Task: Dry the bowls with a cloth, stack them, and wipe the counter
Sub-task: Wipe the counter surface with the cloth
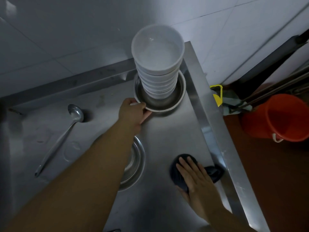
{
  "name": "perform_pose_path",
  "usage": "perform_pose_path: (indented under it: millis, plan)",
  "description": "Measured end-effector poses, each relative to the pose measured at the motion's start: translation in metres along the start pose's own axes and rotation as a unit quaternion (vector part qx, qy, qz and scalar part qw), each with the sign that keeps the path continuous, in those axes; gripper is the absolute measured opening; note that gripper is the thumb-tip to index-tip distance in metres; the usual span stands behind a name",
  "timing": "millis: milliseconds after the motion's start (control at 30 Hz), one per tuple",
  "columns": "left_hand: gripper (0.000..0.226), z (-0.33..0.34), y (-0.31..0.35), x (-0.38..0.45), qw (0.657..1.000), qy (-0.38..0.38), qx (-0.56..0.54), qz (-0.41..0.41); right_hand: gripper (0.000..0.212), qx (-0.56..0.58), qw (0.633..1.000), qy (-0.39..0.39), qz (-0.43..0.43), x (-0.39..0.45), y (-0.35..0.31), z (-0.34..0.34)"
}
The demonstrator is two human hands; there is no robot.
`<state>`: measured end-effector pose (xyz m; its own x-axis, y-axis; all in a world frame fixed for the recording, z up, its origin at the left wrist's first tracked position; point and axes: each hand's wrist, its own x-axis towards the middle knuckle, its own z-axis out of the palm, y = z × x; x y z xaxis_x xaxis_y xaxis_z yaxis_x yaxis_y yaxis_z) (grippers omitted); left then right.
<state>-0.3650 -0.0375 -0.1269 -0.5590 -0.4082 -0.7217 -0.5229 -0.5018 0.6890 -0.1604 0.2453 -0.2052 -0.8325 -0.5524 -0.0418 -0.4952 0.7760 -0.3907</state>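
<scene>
Brushed stainless-steel counter (167,144), raised lip along the back and along the right edge; grey-white tiled wall (66,39) behind. Right of the counter edge, red-brown floor (267,181) with an orange plastic bucket (282,118) at 3 o'clock and a yellow plastic piece (217,94) just beside the lip.

Tall stack of white round bowls (158,64) at 12 o'clock, in the back right corner, standing inside a shallow round metal basin (177,97). Left hand (135,111) grips the basin's near-left rim, fingers curled round it.

Dark bunched cloth (214,172) at 5 o'clock, near the right lip. Right hand (192,173) lies flat on it, fingers spread, pressing down.

Second round metal basin (135,164) at 6 o'clock, mostly hidden under the left forearm. Long-handled steel ladle (58,141) at 9 o'clock, bowl end toward the back wall, well apart from the rest.

Bare steel between stack and cloth. Stack sits close to both back and right lips.
</scene>
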Motion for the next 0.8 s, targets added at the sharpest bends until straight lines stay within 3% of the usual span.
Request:
perform_pose_path:
  millis: [100, 267, 333, 467, 667, 800]
  plan:
    - [0.018, 0.012, -0.004, -0.001, 1.0, -0.016, -0.004, -0.009, 0.077, 0.004, 1.0, 0.002, 0.002, 0.0, -0.001, -0.001]
    - [0.02, 0.01, -0.007, -0.005, 0.999, -0.028, -0.009, -0.024, 0.083, -0.009, 0.999, -0.015, 0.028, 0.008, -0.011, 0.0]
    - [0.01, -0.003, -0.009, -0.01, 0.999, -0.018, 0.026, -0.026, 0.083, -0.007, 0.999, -0.015, 0.037, 0.026, -0.02, 0.002]
    - [0.013, -0.062, -0.012, -0.023, 0.982, 0.024, 0.184, 0.028, 0.072, -0.009, 1.0, 0.013, 0.026, 0.098, -0.049, 0.01]
    - [0.007, -0.162, -0.006, -0.042, 0.951, 0.067, 0.29, 0.087, 0.067, 0.003, 0.997, 0.059, 0.054, 0.238, -0.104, 0.024]
    - [0.006, -0.211, 0.002, -0.05, 0.93, 0.087, 0.339, 0.117, 0.072, 0.005, 0.985, 0.081, 0.154, 0.33, -0.145, 0.032]
